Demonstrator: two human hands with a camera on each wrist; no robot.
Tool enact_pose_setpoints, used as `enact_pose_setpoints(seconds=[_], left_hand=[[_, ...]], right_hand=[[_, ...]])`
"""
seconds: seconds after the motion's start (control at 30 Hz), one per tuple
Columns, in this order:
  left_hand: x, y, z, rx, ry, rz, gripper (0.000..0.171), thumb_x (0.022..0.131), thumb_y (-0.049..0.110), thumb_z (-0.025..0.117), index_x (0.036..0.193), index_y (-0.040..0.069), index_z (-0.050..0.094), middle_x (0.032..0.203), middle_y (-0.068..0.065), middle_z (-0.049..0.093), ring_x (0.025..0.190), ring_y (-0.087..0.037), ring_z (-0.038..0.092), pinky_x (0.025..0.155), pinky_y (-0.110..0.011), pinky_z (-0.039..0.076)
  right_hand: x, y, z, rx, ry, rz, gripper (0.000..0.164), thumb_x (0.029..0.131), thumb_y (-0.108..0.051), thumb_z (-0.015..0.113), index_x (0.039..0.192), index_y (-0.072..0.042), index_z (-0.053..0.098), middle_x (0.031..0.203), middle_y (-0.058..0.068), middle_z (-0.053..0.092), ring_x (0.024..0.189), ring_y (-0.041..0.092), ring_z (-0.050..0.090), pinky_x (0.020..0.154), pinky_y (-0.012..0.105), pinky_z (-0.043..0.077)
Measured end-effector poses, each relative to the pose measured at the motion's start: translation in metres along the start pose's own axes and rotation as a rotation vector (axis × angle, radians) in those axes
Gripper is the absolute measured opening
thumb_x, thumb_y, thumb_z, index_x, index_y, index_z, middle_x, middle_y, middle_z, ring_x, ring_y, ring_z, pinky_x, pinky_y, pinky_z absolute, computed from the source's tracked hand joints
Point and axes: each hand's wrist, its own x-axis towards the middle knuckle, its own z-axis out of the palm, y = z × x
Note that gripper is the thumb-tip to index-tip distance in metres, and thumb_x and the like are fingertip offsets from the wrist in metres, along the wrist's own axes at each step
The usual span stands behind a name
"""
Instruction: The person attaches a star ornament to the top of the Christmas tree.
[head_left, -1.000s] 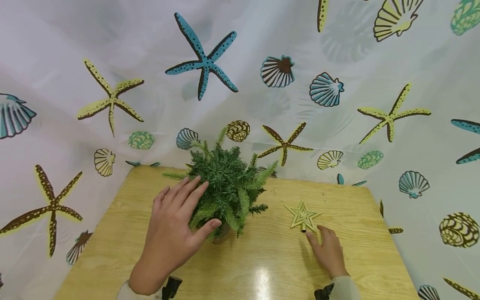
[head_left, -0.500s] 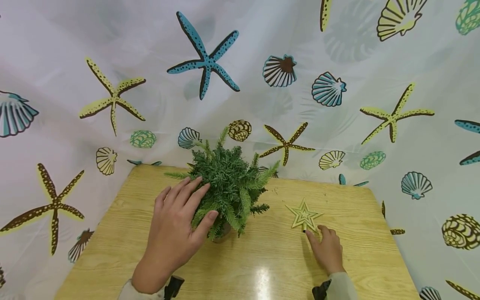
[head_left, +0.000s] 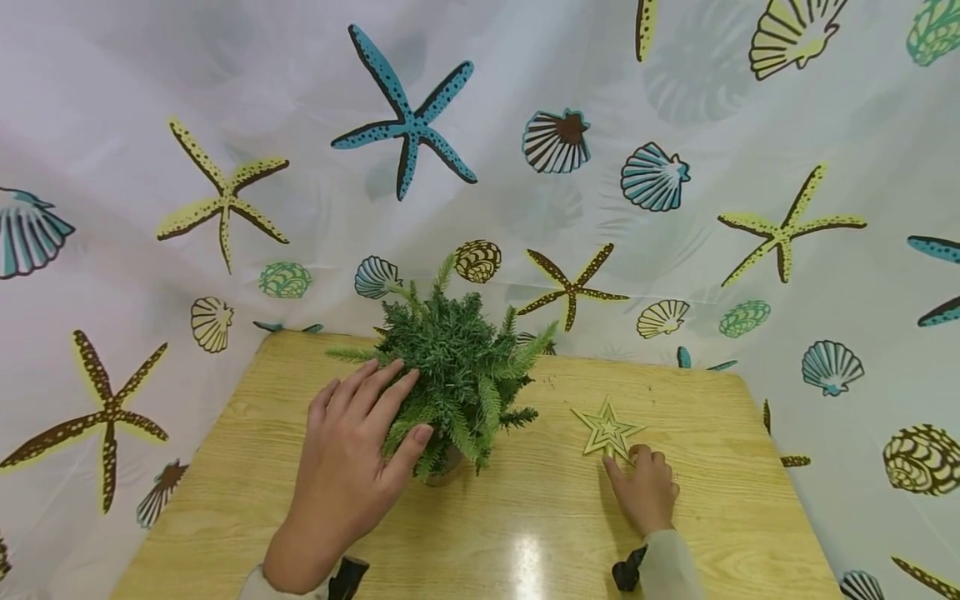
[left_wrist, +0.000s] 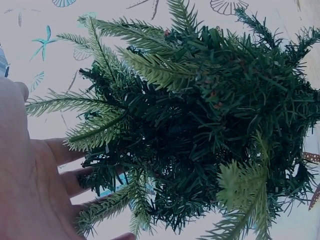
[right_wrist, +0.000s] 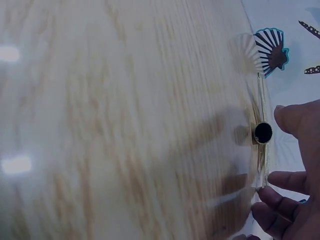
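Head view: the star [head_left: 609, 429] lies on the counter [head_left: 540, 517], just far-left of the nearer right hand [head_left: 643, 492], stem [right_wrist: 263, 133] pointing near; that hand's digits stand parted, gripping nothing visibly; left hand [head_left: 352, 450], fingers spread, is at the tree's [head_left: 450, 358] left

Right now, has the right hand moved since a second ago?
Yes: the right hand shifted left, toward the unmoved gold star, in the head view.

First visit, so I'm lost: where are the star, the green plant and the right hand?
Star [head_left: 608, 430], head view: its centre.
Green plant [head_left: 452, 343], head view: dark foliage.
Right hand [head_left: 647, 490], head view: its back.
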Motion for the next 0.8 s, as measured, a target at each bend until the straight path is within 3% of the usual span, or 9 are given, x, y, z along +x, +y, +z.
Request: enact_pose_setpoints(seconds=[0.3, 0.47, 0.67, 0.8], left_hand=[[0.000, -0.002, 0.000, 0.000, -0.007, -0.010, 0.056, 0.097, 0.039, 0.069, 0.145, 0.011, 0.061, 0.149, -0.013, 0.055, 0.143, -0.038, 0.042, 0.112, -0.069, 0.025], [-0.002, -0.003, 0.000, 0.013, -0.011, -0.003, 0.061, 0.098, 0.048, 0.066, 0.146, 0.012, 0.060, 0.149, -0.013, 0.055, 0.143, -0.038, 0.042, 0.112, -0.070, 0.025], [-0.002, -0.004, 0.000, 0.062, -0.015, 0.021, 0.082, 0.098, 0.076, 0.042, 0.147, 0.013, 0.059, 0.149, -0.014, 0.055, 0.140, -0.040, 0.044, 0.111, -0.071, 0.027], [-0.002, -0.005, 0.002, 0.075, -0.016, 0.022, 0.088, 0.096, 0.081, 0.035, 0.148, 0.014, 0.058, 0.149, -0.013, 0.055, 0.140, -0.040, 0.044, 0.111, -0.070, 0.026]], right_hand=[[0.010, 0.003, 0.007, 0.007, 0.011, 0.058, 0.059, 0.096, -0.049, 0.071, 0.126, 0.001, 0.058, 0.123, 0.027, 0.056, 0.112, 0.047, 0.052, 0.087, 0.067, 0.035], [0.013, 0.002, 0.006, 0.027, -0.011, 0.076, 0.061, 0.094, -0.050, 0.073, 0.126, 0.000, 0.057, 0.121, 0.027, 0.057, 0.111, 0.047, 0.052, 0.086, 0.067, 0.034], [0.016, 0.001, 0.000, 0.046, -0.080, 0.114, 0.064, 0.093, -0.048, 0.074, 0.128, 0.002, 0.054, 0.123, 0.029, 0.058, 0.113, 0.050, 0.052, 0.089, 0.070, 0.032], [0.020, 0.001, -0.006, 0.052, -0.144, 0.146, 0.060, 0.092, -0.046, 0.076, 0.123, 0.002, 0.057, 0.112, 0.022, 0.063, 0.106, 0.045, 0.053, 0.088, 0.067, 0.031]])
